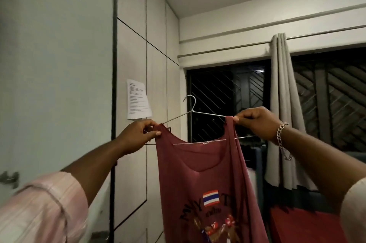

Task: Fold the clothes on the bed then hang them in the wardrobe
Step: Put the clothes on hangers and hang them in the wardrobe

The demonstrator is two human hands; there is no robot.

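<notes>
Left hand (138, 133) and right hand (255, 122) pinch tank top (202, 183) straps onto wire hanger (198, 113) (thin, slick): strap may slide off once released.

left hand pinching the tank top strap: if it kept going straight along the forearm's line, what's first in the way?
Likely the printed sheet taped to the white wardrobe panel: the left hand points up toward it. Depth is unclear, but nothing shows between them.
</notes>
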